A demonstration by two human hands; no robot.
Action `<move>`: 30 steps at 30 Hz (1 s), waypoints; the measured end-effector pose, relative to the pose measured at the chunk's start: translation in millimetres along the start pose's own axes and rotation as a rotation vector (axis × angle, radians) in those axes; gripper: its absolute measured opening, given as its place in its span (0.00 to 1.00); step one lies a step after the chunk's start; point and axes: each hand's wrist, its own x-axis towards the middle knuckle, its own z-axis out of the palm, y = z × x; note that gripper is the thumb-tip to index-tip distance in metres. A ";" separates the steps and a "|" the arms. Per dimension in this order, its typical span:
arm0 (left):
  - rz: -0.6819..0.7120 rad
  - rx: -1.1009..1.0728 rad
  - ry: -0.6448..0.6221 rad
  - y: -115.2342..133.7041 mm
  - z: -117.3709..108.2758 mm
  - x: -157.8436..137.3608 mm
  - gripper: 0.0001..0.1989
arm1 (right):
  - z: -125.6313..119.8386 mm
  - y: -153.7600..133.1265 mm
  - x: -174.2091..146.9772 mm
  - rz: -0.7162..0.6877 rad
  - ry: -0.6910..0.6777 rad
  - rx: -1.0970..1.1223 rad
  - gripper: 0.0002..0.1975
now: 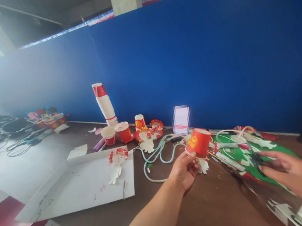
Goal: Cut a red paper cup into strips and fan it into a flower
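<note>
My left hand (185,173) is closed on a red paper cup (199,143) with yellow lettering, gripped near its rim and held tilted above the table. To the right, my right hand (295,174) is slightly smeared by motion. Its thumb and fingers close around the dark handles of what look like scissors (257,161), over a green sheet (283,149) strewn with paper scraps. A white paper cutout (204,166) lies partly hidden behind the cup and my left hand.
A tall stack of paper cups (106,106) leans near the blue partition (205,54). Closer stand several red cups (124,132) and paper dolls (145,139). A pale cord (158,157) loops across the table. A white board (79,189) lies at left, bearing another paper doll (118,157).
</note>
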 end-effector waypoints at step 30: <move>0.007 -0.162 0.103 2.6 4.4 2.8 0.01 | 78.4 -46.1 -14.5 0.359 -0.393 1.067 0.17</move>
